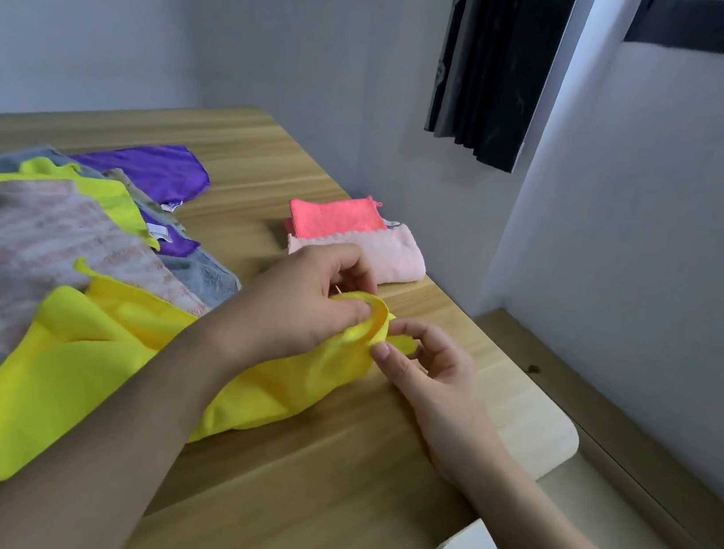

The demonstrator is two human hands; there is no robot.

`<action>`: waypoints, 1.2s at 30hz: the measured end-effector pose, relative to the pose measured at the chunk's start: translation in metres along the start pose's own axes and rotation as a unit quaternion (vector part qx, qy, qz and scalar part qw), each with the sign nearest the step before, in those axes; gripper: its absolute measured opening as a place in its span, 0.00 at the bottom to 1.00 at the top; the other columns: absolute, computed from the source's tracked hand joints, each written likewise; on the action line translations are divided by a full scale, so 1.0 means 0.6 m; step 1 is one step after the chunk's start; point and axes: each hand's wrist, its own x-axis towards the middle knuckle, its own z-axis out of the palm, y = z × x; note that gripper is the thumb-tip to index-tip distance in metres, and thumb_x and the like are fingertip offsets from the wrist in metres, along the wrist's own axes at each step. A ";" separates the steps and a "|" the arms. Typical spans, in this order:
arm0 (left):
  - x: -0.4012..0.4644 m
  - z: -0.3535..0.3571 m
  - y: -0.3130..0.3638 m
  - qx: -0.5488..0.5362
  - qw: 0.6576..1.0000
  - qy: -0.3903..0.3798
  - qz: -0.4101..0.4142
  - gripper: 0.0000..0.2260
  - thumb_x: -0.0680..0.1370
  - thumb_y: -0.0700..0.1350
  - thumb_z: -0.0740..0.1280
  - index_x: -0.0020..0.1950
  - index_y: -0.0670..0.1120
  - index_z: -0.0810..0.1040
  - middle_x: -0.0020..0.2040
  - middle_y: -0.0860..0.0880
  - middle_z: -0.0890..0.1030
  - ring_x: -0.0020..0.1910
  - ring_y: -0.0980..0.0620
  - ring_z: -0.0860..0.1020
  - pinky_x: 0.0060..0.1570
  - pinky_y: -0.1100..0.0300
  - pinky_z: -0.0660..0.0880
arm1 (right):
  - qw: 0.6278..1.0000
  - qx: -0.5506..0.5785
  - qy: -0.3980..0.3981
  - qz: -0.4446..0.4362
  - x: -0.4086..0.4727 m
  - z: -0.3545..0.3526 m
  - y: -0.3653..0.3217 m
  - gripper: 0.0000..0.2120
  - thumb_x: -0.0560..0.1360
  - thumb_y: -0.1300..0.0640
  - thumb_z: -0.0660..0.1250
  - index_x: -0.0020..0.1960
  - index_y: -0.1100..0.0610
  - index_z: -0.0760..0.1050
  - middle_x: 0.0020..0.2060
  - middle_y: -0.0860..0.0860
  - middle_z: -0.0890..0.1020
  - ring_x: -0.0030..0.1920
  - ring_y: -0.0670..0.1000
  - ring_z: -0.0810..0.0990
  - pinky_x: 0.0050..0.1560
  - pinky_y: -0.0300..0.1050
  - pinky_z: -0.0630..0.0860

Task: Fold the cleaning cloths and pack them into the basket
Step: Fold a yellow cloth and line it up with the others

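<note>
Left hand point(305, 299) pinching curled edge of yellow cloth point(97, 358), thumb and fingers bent round it. Right hand point(426, 367) reaching in beside it, thumb and forefinger closing on same edge, other fingers loosely curled. Cloth trailing rumpled across table point(299, 475), partly lying over unfolded pile point(31, 228). Two folded cloths point(356, 236) sitting beyond hands. Basket not showing. Step looking like finding corners; next move likely needing edge spread, corners matched.

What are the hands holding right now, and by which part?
Both the left hand and the right hand pinch the yellow cloth at its raised far corner.
</note>
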 end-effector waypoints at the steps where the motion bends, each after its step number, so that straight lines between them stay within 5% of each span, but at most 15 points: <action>1: 0.000 0.005 0.000 0.009 1.000 0.008 -0.003 0.04 0.72 0.43 0.70 0.44 0.51 0.78 0.41 0.52 0.82 0.43 0.46 0.80 0.46 0.48 0.78 | 1.000 0.011 -0.012 0.005 0.000 0.000 0.001 0.13 0.66 0.48 0.75 0.50 0.48 0.80 0.35 0.50 0.77 0.36 0.46 0.76 0.37 0.39 0.73; 4: 0.003 0.008 -0.004 0.033 0.999 0.037 -0.008 0.04 0.73 0.42 0.70 0.42 0.51 0.78 0.39 0.54 0.81 0.42 0.50 0.80 0.43 0.56 0.77 | 1.000 0.006 -0.014 0.016 0.002 0.002 0.005 0.16 0.65 0.46 0.77 0.51 0.47 0.80 0.41 0.56 0.78 0.38 0.47 0.79 0.41 0.45 0.77; 10: 0.005 0.006 -0.009 0.062 0.996 0.057 -0.027 0.03 0.73 0.43 0.70 0.42 0.51 0.77 0.36 0.55 0.79 0.34 0.56 0.75 0.35 0.64 0.69 | 0.999 -0.043 -0.001 -0.025 0.006 0.007 0.009 0.09 0.72 0.55 0.71 0.51 0.56 0.79 0.37 0.38 0.79 0.34 0.43 0.74 0.39 0.38 0.73; 17: -0.002 -0.005 0.000 0.101 0.993 -0.043 -0.034 0.08 0.75 0.51 0.67 0.39 0.49 0.77 0.31 0.58 0.74 0.29 0.62 0.71 0.32 0.69 0.66 | 0.997 -0.060 0.048 -0.029 0.008 0.006 0.011 0.07 0.80 0.61 0.62 0.47 0.56 0.79 0.36 0.50 0.79 0.37 0.45 0.75 0.41 0.40 0.73; 22: 0.000 -0.022 -0.008 0.187 0.968 -0.139 -0.094 0.12 0.73 0.52 0.56 0.34 0.47 0.69 0.28 0.54 0.68 0.33 0.52 0.68 0.39 0.56 0.63 | 0.995 -0.068 0.070 -0.023 0.012 0.007 0.019 0.09 0.79 0.61 0.61 0.45 0.52 0.78 0.36 0.51 0.77 0.38 0.49 0.74 0.45 0.57 0.75; 26: -0.013 -0.021 -0.020 0.279 0.918 -0.244 -0.139 0.08 0.73 0.51 0.56 0.37 0.51 0.70 0.33 0.55 0.72 0.38 0.53 0.71 0.56 0.52 0.61 | 0.992 -0.098 0.081 -0.023 0.015 0.007 0.026 0.08 0.78 0.61 0.62 0.44 0.53 0.78 0.35 0.55 0.78 0.36 0.49 0.73 0.40 0.54 0.74; 29: -0.016 -0.017 -0.014 0.406 0.889 -0.162 -0.137 0.07 0.74 0.48 0.54 0.41 0.51 0.70 0.40 0.51 0.75 0.50 0.48 0.71 0.54 0.51 0.56 | 0.974 -0.211 0.058 -0.063 0.020 0.001 0.020 0.06 0.77 0.59 0.63 0.44 0.53 0.78 0.35 0.45 0.78 0.35 0.43 0.74 0.37 0.39 0.71; 36: -0.006 -0.045 0.123 0.591 0.799 0.103 0.036 0.09 0.74 0.42 0.53 0.49 0.53 0.69 0.52 0.51 0.79 0.56 0.48 0.72 0.52 0.47 0.55 | 0.909 -0.320 0.109 -0.244 0.073 -0.044 -0.121 0.06 0.76 0.64 0.65 0.44 0.60 0.80 0.42 0.48 0.81 0.39 0.45 0.75 0.40 0.34 0.71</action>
